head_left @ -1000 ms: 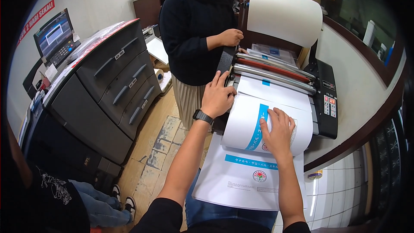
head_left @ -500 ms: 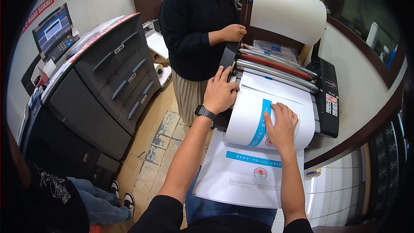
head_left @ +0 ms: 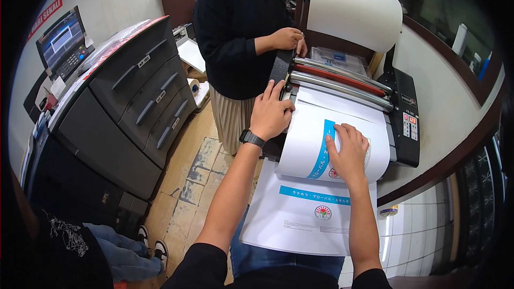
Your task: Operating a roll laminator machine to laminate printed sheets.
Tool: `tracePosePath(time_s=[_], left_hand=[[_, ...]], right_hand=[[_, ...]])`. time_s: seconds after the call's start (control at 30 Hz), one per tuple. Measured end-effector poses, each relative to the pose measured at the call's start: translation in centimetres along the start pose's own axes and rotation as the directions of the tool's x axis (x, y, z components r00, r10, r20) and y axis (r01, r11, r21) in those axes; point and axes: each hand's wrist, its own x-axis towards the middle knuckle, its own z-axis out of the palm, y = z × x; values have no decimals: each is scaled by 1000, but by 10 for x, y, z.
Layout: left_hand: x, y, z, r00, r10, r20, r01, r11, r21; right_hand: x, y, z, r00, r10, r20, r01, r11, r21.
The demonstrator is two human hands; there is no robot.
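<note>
A roll laminator (head_left: 404, 118) stands in front of me, with steel rollers (head_left: 342, 90) and a red roller (head_left: 342, 77) across it. A printed white sheet with a blue band (head_left: 300, 152) lies curled on its feed side, its far edge close to the front roller. My right hand (head_left: 349, 150) rests on this sheet with the fingers spread. My left hand (head_left: 269, 115) lies at the laminator's left side frame, fingers stretched out near the sheet's left edge. Below the curl, more printed sheets (head_left: 305, 225) with a blue band and round emblem lie over my lap.
Across the laminator's left side stands a person in black (head_left: 241, 37), hands (head_left: 292, 40) close together by the frame. A large grey printer (head_left: 120, 123) stands at the left. Another person's jeans (head_left: 123, 246) show at lower left. A white roll (head_left: 353, 10) hangs behind the rollers.
The other person's two hands have come closer together at the frame. The view has shifted slightly; both my hands keep their places on the laminator and sheet.
</note>
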Motion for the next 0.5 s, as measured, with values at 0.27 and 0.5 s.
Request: tracePosePath(time_s=[0.27, 0.5], left_hand=[[-1, 1, -2, 1000, -8, 7, 8, 1000, 7], [-1, 1, -2, 1000, -5, 8, 5, 1000, 7]], right_hand=[[6, -4, -9, 998, 30, 60, -30, 1000, -3], [7, -2, -7, 998, 35, 61, -35, 999, 2]])
